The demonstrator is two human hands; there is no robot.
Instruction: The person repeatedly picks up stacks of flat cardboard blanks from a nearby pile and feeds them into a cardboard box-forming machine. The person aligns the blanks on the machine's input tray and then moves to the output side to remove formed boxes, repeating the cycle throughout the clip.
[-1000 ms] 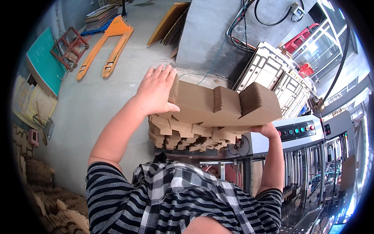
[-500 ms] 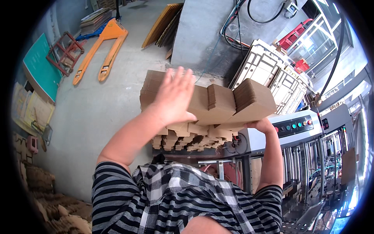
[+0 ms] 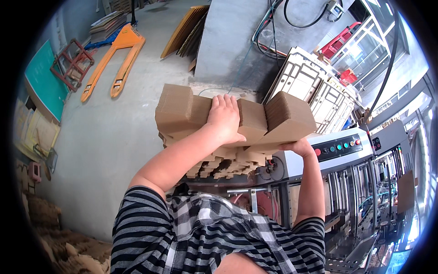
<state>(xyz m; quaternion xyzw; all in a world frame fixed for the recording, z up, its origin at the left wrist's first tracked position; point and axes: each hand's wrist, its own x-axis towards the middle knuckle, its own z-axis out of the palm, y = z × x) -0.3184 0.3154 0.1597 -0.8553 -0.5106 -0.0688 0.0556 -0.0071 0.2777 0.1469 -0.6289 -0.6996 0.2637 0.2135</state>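
A thick bundle of die-cut brown cardboard blanks [image 3: 253,119] stands in front of me, its upper edges stepped with notches. My left hand [image 3: 223,121] lies on the bundle in a notch near its middle, fingers extended over the top and thumb apart against the near face. At the bundle's lower right corner my right hand [image 3: 299,147] holds it from the side, with most fingers hidden behind and below the cardboard. More cut cardboard pieces [image 3: 219,169] with uneven edges are stacked beneath the bundle.
Close on the right is a grey machine with a button panel [image 3: 340,148]. White patterned boards [image 3: 296,75] lean beyond it. An orange pallet jack [image 3: 123,64] stands at the far left, near a green board [image 3: 45,80]. More cardboard [image 3: 77,255] lies at lower left.
My left hand has come down and right onto the bundle, from being raised above it. The bundle's left-end sheets look more evenly aligned. My right hand keeps its hold.
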